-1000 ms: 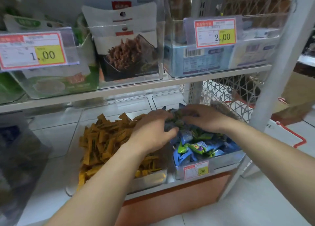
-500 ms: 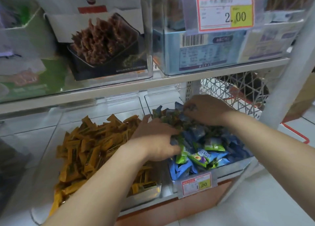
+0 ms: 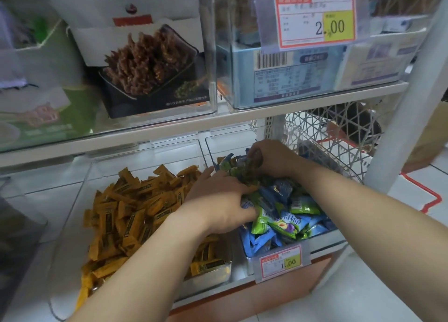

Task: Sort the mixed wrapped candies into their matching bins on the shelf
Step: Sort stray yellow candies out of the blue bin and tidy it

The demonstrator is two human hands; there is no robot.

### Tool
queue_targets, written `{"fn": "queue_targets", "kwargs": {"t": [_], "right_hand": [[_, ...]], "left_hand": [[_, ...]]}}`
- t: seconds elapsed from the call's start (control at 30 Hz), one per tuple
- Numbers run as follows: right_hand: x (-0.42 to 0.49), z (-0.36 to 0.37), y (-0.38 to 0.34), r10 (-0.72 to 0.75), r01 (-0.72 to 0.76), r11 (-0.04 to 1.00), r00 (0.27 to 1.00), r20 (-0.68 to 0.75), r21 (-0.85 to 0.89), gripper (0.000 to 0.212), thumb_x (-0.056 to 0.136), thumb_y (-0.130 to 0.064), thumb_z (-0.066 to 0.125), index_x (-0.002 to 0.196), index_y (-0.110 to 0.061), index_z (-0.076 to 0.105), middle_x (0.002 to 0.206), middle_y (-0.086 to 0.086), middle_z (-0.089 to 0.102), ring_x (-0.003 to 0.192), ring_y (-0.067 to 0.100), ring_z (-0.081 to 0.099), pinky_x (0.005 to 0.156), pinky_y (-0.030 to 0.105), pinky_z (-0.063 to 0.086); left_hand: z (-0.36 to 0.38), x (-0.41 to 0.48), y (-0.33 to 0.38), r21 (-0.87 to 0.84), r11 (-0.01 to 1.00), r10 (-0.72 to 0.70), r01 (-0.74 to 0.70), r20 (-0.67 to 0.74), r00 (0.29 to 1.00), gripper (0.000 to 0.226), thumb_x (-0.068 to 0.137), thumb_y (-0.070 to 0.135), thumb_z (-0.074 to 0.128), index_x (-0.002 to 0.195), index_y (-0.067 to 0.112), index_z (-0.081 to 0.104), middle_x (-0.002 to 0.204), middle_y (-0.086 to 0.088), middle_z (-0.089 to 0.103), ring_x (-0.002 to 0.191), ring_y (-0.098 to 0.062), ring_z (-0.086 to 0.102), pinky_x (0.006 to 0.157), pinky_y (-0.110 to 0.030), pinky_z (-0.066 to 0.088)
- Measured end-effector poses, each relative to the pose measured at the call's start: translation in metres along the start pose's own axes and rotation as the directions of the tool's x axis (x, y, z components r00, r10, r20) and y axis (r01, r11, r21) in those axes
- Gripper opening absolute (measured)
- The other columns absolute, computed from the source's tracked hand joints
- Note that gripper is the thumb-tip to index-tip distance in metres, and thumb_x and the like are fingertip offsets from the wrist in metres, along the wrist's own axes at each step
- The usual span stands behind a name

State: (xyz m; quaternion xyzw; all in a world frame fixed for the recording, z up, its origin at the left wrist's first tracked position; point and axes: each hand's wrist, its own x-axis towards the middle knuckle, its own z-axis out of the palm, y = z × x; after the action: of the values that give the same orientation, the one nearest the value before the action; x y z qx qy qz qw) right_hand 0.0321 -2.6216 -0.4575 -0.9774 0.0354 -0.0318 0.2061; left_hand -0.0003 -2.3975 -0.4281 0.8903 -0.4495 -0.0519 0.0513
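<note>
A clear, hard-plastic rectangular bin (image 3: 208, 281) on the white lower shelf (image 3: 48, 195) is holding a loose heap of flat, oblong candies in matte yellow-orange wrappers (image 3: 135, 215), their ends crimped and their faces carrying dark print. Just beside it on the right, a second clear plastic bin (image 3: 324, 240) is brimming with puffy, pillow-shaped candies in glossy, crinkled blue and green wrappers (image 3: 288, 222), and a red-and-yellow paper price tag (image 3: 282, 263) is hanging at its front. The left hand (image 3: 218, 205) is reaching across the wall between the two bins. Its fingers (image 3: 232, 181) are curling into the near side of the blue and green heap while the thumb is closing from below, so it is clutching a clump of those candies. Its outermost finger is lying straighter, at the edge of the yellow-orange heap. The right hand (image 3: 276, 161) is working at the back of the same bin, its fingers (image 3: 255, 155) bending tightly downward and clenching a crumpled bunch of the blue and green candies.
</note>
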Motion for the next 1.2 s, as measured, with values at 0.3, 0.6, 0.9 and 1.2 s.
{"fn": "queue_targets", "kwargs": {"t": [0.3, 0.6, 0.9, 1.2], "right_hand": [[-0.07, -0.063, -0.025, 0.04, 0.081, 0.867, 0.972, -0.23, 0.492, 0.032, 0.078, -0.003, 0.08, 0.087, -0.032, 0.072, 0.089, -0.007, 0.074, 0.082, 0.009, 0.072, 0.07, 0.019, 0.055], [-0.062, -0.04, -0.049, 0.082, -0.026, 0.891, 0.991, -0.104, 0.453, 0.013, 0.09, -0.023, 0.071, 0.103, -0.022, 0.071, 0.098, 0.0, 0.074, 0.089, 0.018, 0.071, 0.077, 0.027, 0.054], [-0.037, -0.004, -0.045, 0.087, -0.078, 0.995, 0.984, 0.153, -0.064, 0.015, 0.075, -0.03, 0.082, 0.071, -0.022, 0.07, 0.074, -0.006, 0.065, 0.07, 0.012, 0.061, 0.062, 0.023, 0.042], [-0.075, -0.033, -0.041, 0.249, -0.19, 0.943, 0.948, -0.2, 0.274, 0.023, 0.072, -0.016, 0.087, 0.077, -0.029, 0.069, 0.084, -0.014, 0.069, 0.078, 0.0, 0.064, 0.06, 0.011, 0.043]], "left_hand": [[-0.004, 0.001, 0.0, -0.4, 0.916, -0.162, 0.033, -0.292, 0.943, 0.053, 0.089, 0.055, 0.056, 0.139, 0.04, 0.045, 0.137, 0.011, 0.057, 0.123, -0.015, 0.054, 0.101, -0.032, 0.044], [-0.007, -0.001, -0.01, -0.704, 0.709, -0.442, 0.048, -0.39, 0.808, 0.008, 0.09, 0.043, 0.061, 0.097, 0.046, 0.062, 0.098, 0.015, 0.069, 0.081, 0.005, 0.06, 0.058, -0.005, 0.041], [-0.004, -0.013, -0.033, -0.711, 0.692, -0.513, 0.125, -0.363, 0.778, 0.012, 0.09, 0.046, 0.061, 0.102, 0.044, 0.062, 0.099, 0.016, 0.066, 0.078, 0.0, 0.06, 0.056, -0.014, 0.037], [-0.01, -0.018, -0.032, -0.881, 0.469, -0.577, 0.051, -0.262, 0.774, 0.012, 0.089, 0.043, 0.066, 0.099, 0.037, 0.066, 0.092, 0.013, 0.073, 0.072, 0.0, 0.066, 0.055, -0.015, 0.05]]}}
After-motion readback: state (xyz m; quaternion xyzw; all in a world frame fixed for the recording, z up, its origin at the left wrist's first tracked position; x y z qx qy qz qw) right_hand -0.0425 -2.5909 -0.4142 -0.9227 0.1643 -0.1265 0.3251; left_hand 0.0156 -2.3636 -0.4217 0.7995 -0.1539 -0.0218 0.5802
